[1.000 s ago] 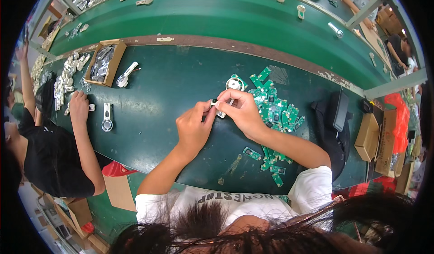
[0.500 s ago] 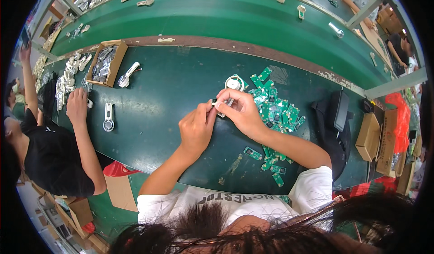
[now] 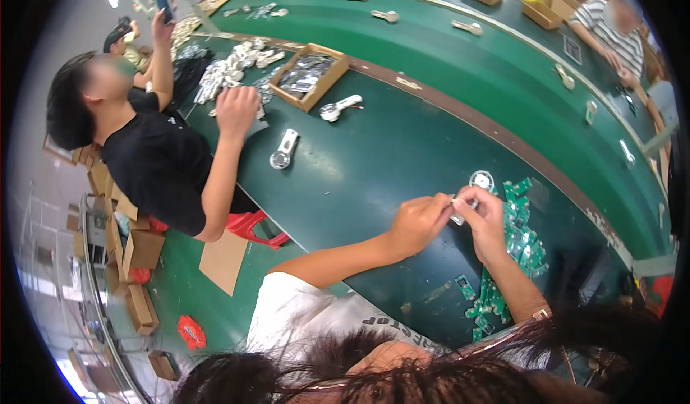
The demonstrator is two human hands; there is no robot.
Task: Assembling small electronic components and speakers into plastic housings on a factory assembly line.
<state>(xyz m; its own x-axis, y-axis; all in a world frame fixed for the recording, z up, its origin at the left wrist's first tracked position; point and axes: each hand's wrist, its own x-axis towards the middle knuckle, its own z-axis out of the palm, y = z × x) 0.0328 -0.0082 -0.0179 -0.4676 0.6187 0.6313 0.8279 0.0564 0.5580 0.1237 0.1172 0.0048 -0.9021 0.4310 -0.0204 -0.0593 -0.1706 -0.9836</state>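
My left hand [image 3: 420, 223] and my right hand [image 3: 484, 221] meet at their fingertips over the green table. The left thumb and forefinger pinch something too small to make out. My right hand is closed over the handle of a white handheld fan housing [image 3: 480, 181], its thumb and forefinger against the left fingertips. The housing's round head shows beyond the right fingers; a bit of handle shows between the hands. Just right of the housing lies a heap of green circuit boards [image 3: 523, 242], partly hidden by my right forearm. One board [image 3: 465, 287] lies nearer me.
Two more fan housings [image 3: 282, 151] lie left of my hands. Beyond them are an open cardboard box [image 3: 310, 102] of grey parts and a pile of white housings [image 3: 233, 70]. A co-worker in black [image 3: 154, 163] sits at left. A green belt [image 3: 460, 66] carrying housings runs behind.
The view has swung left, so the table, the boards and my hands appear farther right. My hands remain together at the fan housing. The co-worker at left shows more fully.
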